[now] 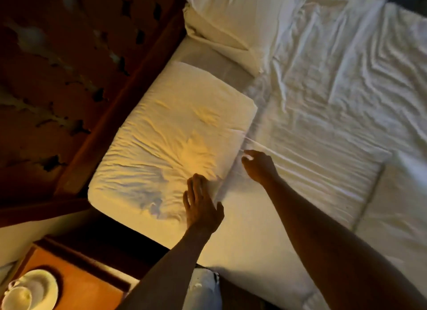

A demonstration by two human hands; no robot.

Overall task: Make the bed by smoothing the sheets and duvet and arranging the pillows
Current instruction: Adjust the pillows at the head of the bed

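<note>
I see my left hand (202,204) lying flat, fingers straight and spread, pressing the near corner of the wrinkled white rectangular pillow (171,143) that lies by the dark carved wooden headboard (57,78). My right hand (257,167) reaches forward with the arm extended, fingers curled, pinching a taut fold of the creased white duvet (335,101) just beside the pillow's edge. A second white pillow (231,20) lies farther along the headboard.

A bedroom: white bed (312,101) against a carved wooden headboard (69,78), nightstand (76,284) with cup and saucer (30,291)
</note>
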